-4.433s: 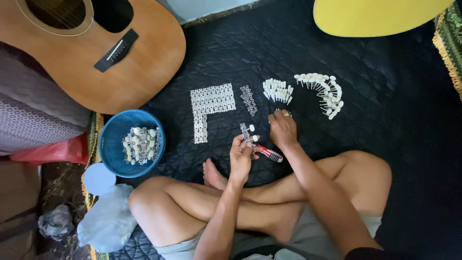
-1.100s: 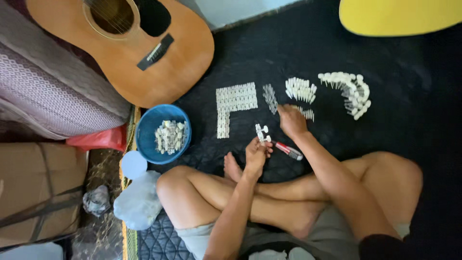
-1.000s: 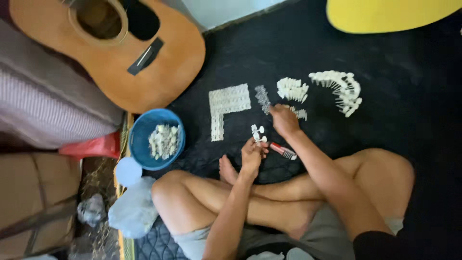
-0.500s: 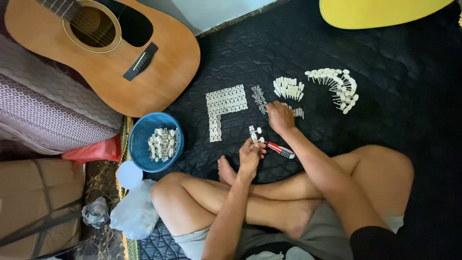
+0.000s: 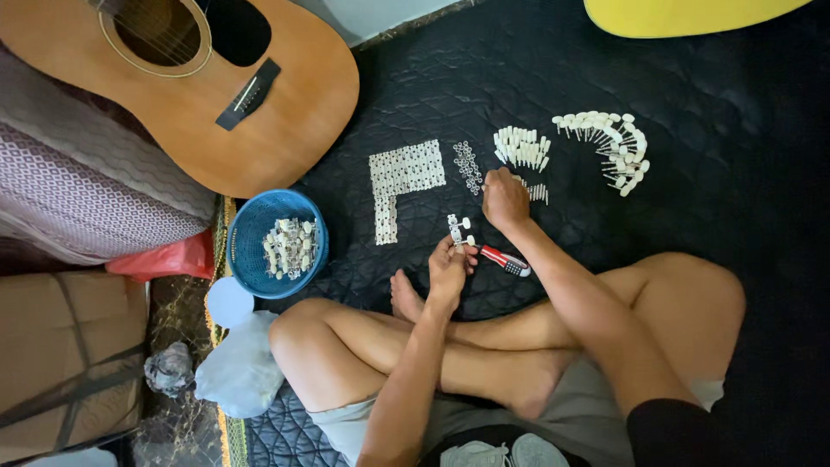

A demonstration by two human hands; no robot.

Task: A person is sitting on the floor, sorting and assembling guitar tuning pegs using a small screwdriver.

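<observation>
The left hand [image 5: 447,270] has its grip pinched on a small white-knobbed tuner piece [image 5: 459,232], while the right hand [image 5: 504,197], curled, seemingly touches tiny pins [image 5: 537,191] just beside it.

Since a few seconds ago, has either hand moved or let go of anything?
Little changed. The right hand still reaches among the small white parts on the dark quilt, shifted only slightly. The left hand still holds the small metal strip with white knobs. The red-handled tool, blue basket and guitar lie as before; the camera shifted.
</observation>
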